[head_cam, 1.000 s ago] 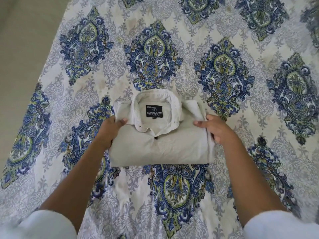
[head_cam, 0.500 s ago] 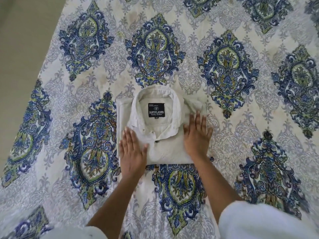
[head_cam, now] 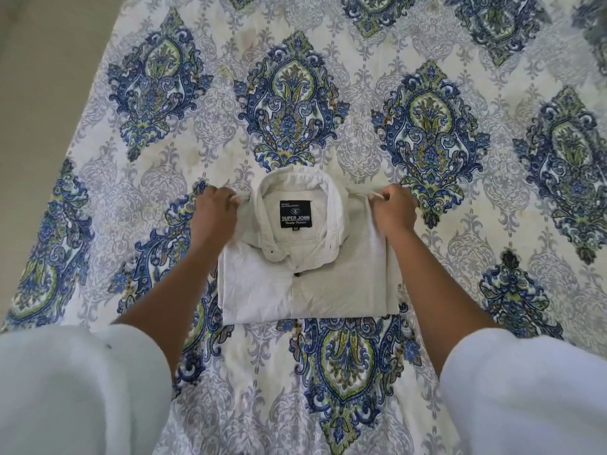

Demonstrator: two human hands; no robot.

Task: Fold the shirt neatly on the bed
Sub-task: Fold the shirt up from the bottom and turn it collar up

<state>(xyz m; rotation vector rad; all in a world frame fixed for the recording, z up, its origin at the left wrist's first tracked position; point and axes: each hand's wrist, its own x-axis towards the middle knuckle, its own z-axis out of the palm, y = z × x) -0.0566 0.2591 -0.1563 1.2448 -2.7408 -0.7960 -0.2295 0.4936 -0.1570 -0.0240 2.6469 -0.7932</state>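
- Orientation: shirt lies with its collar at the far end, pointing away from me, and its folded bottom edge nearest me; the button line runs near-to-far down the middle, a touch left of centre
- Long axis: the folded packet is close to square; it reads slightly wider left-to-right than deep, so I log the long axis as crosswise; edges sit roughly square to my view
- Position: shirt rests flat on the bedspread, about mid-frame, between my two forearms
- Appearance: pale off-white cloth with a fine weave; left half reads brighter than the right; collar spread open, its points turned down over the chest; black neck label reads "SUPER JOHN", with "M" below; one dark button just under the collar; front panel smooth, near edge straight
- Left hand: fingers curled, pinching the shoulder edge at the far-left corner of the shirt
- Right hand: same at the far-right corner; curled fingers pinch the cloth edge
- Surroundings: bedspread white with blue-green medallions; white sleeves at both lower corners of the view; plain beige floor at upper left
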